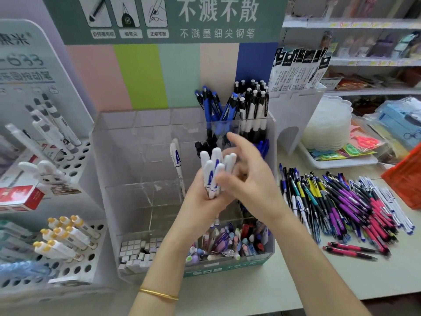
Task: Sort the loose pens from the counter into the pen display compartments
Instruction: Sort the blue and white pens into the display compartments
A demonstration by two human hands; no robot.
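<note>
Head view, starting at the left edge: what stands there?

White peg rack (75,160) with grey-capped pens leaning in its holes, just beside the clear pen display (141,124).

Any room in the display?

Plenty in the middle compartments. One white pen (177,163) stands there, perhaps with a second behind it. At the back right, blue pens (214,106) fill one compartment and black-and-white pens (252,106) the next. The front right one is crowded with mixed pens (227,242).

And the hands?

Both are in front of the display. The left hand (200,201) grips a bundle of white pens (213,172) upright; I count about six caps. The right hand (250,179) is at the bundle's right side, its fingers loose and blurred, so I cannot tell whether it pinches a pen.

Further right?

Loose pens (341,201) lie in one pile on the worktop (319,277), too many to count: purple, pink, yellow, blue. Two pink pens (350,249) lie apart at its near side. Bare worktop runs from there to the near edge, and an orange crate (405,179) closes the far right.
</note>
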